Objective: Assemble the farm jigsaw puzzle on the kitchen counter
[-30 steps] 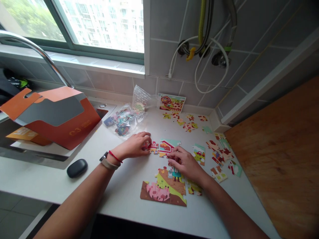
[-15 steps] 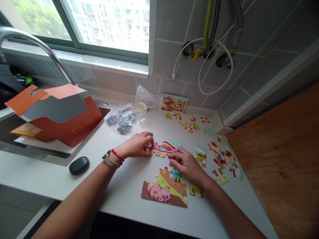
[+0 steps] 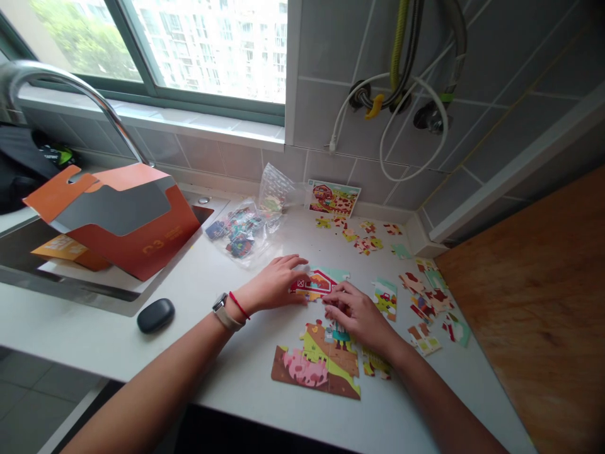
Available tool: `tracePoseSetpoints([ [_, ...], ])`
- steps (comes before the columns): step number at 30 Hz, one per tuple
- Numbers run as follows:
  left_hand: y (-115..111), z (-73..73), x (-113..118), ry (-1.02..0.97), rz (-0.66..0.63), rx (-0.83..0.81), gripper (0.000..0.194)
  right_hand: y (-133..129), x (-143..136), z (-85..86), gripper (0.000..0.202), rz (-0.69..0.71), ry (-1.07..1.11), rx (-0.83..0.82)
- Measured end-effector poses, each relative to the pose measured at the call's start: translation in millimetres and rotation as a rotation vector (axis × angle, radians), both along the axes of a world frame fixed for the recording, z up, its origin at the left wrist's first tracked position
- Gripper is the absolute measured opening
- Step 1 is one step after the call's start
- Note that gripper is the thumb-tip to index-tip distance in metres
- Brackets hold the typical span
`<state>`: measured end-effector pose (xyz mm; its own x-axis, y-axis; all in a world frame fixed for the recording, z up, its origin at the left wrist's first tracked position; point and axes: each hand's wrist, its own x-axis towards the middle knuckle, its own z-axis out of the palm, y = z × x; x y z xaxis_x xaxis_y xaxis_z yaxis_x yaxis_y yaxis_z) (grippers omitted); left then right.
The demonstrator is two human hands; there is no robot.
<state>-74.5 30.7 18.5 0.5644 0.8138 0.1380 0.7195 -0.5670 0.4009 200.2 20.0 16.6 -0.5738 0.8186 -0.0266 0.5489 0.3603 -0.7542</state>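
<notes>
A barn section of jigsaw puzzle (image 3: 317, 282) lies on the white counter between my hands. My left hand (image 3: 280, 284) grips its left end, thumb at the near edge and fingers at the far edge. Curled at the section's lower right is my right hand (image 3: 357, 312), its fingertips against the near edge; whether they pinch a piece is hidden. Closer to me sits a joined pig section (image 3: 312, 362), with a figure in a teal skirt (image 3: 341, 337) at its upper right, partly under my right hand. A piece group with a red truck (image 3: 386, 297) lies right of that hand.
Loose puzzle pieces (image 3: 428, 293) spread along the right side, with several more (image 3: 366, 243) at the back. A picture card (image 3: 334, 198) leans on the wall. Left are a plastic bag of pieces (image 3: 243, 230), a black oval case (image 3: 155, 315) and an orange box (image 3: 142, 239) over the sink.
My left hand has moved right, bringing the left barn piece up against the rest of the barn section. The right hand stays nearly in place. The whole view has shifted slightly.
</notes>
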Motion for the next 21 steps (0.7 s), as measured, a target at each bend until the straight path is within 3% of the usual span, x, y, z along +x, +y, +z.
tracePoseSetpoints([
  [3, 0.3, -2.3, 2.1, -0.013, 0.013, -0.053, 0.033, -0.3, 0.3, -0.1, 0.02, 0.011, -0.004, 0.003],
  [13, 2.0, 5.7, -2.0, 0.015, 0.047, -0.139, 0.033, 0.7, -0.1, -0.2, 0.019, 0.003, -0.001, 0.023],
  [21, 5.1, -1.1, -3.5, 0.024, 0.051, -0.137, 0.039, 0.5, -0.9, -1.2, 0.018, -0.001, -0.006, 0.022],
])
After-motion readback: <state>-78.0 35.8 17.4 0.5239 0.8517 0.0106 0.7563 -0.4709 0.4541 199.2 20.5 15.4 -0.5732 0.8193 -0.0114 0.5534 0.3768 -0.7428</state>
